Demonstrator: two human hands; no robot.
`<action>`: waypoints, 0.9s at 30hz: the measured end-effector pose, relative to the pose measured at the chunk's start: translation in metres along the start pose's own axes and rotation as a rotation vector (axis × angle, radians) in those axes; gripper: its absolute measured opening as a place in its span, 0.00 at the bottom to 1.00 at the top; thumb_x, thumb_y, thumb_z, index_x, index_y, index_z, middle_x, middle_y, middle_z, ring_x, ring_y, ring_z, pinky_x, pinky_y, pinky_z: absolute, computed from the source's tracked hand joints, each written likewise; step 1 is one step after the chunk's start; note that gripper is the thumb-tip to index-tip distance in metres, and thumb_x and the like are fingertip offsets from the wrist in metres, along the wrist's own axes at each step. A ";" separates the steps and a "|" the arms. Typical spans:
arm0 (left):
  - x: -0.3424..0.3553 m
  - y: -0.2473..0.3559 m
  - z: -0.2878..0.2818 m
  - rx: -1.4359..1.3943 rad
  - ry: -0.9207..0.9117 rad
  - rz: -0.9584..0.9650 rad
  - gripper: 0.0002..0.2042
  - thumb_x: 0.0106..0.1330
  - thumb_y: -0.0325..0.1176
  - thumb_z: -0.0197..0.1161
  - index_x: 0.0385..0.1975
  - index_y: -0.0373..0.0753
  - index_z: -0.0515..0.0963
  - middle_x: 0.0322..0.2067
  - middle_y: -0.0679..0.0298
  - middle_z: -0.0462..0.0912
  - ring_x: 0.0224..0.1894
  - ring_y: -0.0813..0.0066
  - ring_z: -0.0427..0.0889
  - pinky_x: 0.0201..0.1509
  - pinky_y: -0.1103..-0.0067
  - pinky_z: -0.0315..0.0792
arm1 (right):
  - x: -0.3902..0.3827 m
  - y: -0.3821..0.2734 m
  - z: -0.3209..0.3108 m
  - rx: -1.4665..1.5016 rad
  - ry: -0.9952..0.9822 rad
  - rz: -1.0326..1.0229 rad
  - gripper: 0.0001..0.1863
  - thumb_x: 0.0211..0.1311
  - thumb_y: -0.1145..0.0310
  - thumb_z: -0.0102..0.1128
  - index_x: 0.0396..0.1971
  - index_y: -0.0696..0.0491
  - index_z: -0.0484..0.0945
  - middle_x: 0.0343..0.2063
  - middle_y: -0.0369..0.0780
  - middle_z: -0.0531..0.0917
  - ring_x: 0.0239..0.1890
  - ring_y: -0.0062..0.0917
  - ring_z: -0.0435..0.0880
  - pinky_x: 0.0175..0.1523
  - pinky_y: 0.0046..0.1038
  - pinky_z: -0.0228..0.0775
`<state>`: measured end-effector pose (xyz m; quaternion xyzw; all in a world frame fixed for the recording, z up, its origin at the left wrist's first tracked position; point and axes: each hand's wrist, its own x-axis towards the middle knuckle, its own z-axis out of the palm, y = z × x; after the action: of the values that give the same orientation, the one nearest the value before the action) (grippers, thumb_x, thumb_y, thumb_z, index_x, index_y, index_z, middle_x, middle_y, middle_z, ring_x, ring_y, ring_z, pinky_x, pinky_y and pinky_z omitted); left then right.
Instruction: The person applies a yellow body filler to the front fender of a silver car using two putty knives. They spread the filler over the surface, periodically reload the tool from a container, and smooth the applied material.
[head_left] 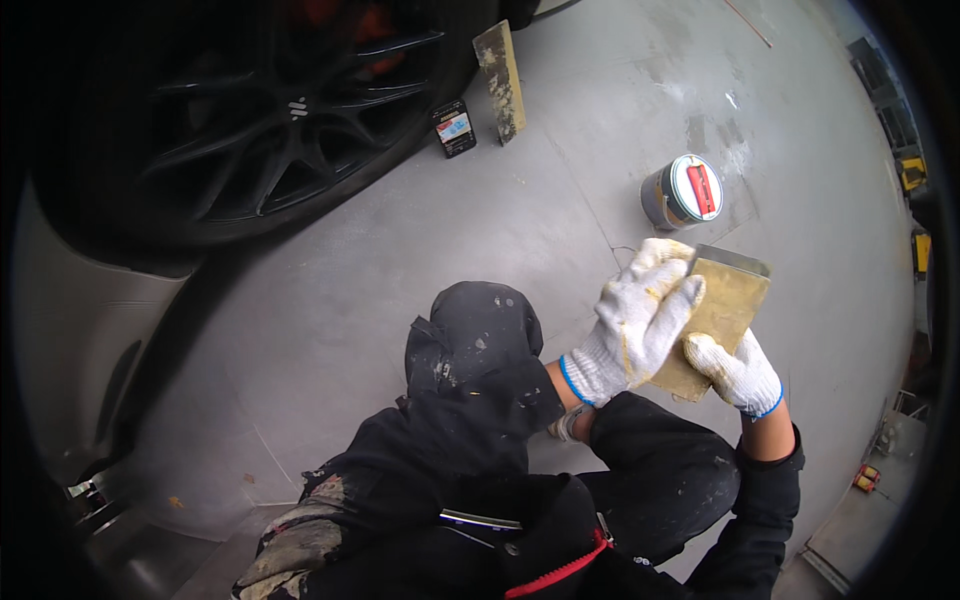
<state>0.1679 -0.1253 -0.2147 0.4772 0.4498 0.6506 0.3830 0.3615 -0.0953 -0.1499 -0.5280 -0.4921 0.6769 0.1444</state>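
Observation:
Both my hands wear white knit gloves with blue cuffs and yellowish stains. Between them is a flat rectangular putty board (735, 300), tan and smeared. My right hand (738, 374) grips its lower right side, thumb across the face and the other fingers hidden behind. My left hand (638, 325) is closed against its left edge, fingers bent. A dark grey strip (735, 261) lies along the board's far edge; I cannot tell if it is a separate blade. Just beyond stands a round can (664, 195) with a red tube (703, 189) on its white lid.
At upper left is a car wheel (300, 110) with dark spokes. Close to its tyre stand a small black box (454, 128) and a second stained board (502, 85). My bent knee (478, 325) is left of my hands. Red and yellow items (867, 478) lie far right.

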 end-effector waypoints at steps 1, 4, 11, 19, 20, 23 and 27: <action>0.003 0.005 -0.005 -0.020 -0.037 0.048 0.16 0.80 0.35 0.57 0.54 0.26 0.79 0.54 0.45 0.79 0.55 0.48 0.84 0.62 0.70 0.76 | -0.005 -0.015 0.010 -0.092 -0.002 0.039 0.36 0.67 0.66 0.75 0.71 0.58 0.70 0.62 0.42 0.82 0.62 0.26 0.80 0.67 0.34 0.74; 0.010 0.010 -0.017 -0.279 0.211 0.038 0.18 0.84 0.38 0.52 0.59 0.28 0.76 0.57 0.50 0.79 0.59 0.57 0.82 0.66 0.71 0.73 | 0.002 -0.057 0.040 0.021 0.042 -0.206 0.34 0.76 0.54 0.63 0.71 0.60 0.69 0.61 0.46 0.82 0.61 0.33 0.83 0.67 0.38 0.76; -0.010 0.053 -0.009 0.310 0.177 0.242 0.33 0.80 0.47 0.59 0.73 0.26 0.63 0.68 0.36 0.70 0.70 0.37 0.72 0.75 0.56 0.65 | 0.066 -0.072 0.103 0.538 0.154 -0.389 0.27 0.78 0.45 0.56 0.54 0.58 0.77 0.38 0.49 0.88 0.31 0.36 0.89 0.34 0.35 0.85; -0.011 0.106 -0.102 0.106 -0.368 0.164 0.17 0.69 0.24 0.68 0.57 0.32 0.84 0.66 0.44 0.78 0.63 0.44 0.81 0.63 0.66 0.78 | 0.058 -0.150 0.077 0.831 0.239 -0.620 0.23 0.75 0.43 0.59 0.32 0.49 0.78 0.14 0.35 0.75 0.15 0.26 0.77 0.20 0.29 0.73; -0.012 0.115 -0.128 0.202 -0.373 0.286 0.14 0.66 0.23 0.68 0.51 0.34 0.87 0.66 0.48 0.80 0.64 0.48 0.81 0.65 0.65 0.77 | 0.064 -0.151 0.073 0.768 0.207 -0.587 0.23 0.75 0.43 0.60 0.32 0.49 0.78 0.15 0.35 0.75 0.16 0.26 0.77 0.20 0.29 0.72; 0.022 0.152 -0.239 0.829 0.142 0.706 0.28 0.67 0.32 0.69 0.68 0.38 0.77 0.73 0.51 0.73 0.78 0.49 0.67 0.82 0.53 0.53 | 0.098 -0.140 0.067 0.790 0.208 -0.514 0.22 0.73 0.42 0.62 0.33 0.48 0.77 0.16 0.34 0.74 0.16 0.25 0.76 0.21 0.29 0.71; 0.099 0.247 -0.391 1.562 0.615 0.705 0.43 0.72 0.55 0.64 0.81 0.38 0.59 0.81 0.42 0.51 0.83 0.38 0.50 0.81 0.45 0.46 | 0.162 -0.130 0.076 0.788 0.179 -0.414 0.21 0.71 0.42 0.65 0.35 0.46 0.77 0.17 0.34 0.74 0.17 0.24 0.74 0.21 0.28 0.70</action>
<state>-0.2514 -0.1936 -0.0072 0.5161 0.6729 0.3388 -0.4075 0.1895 0.0430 -0.1395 -0.3798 -0.2776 0.7211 0.5086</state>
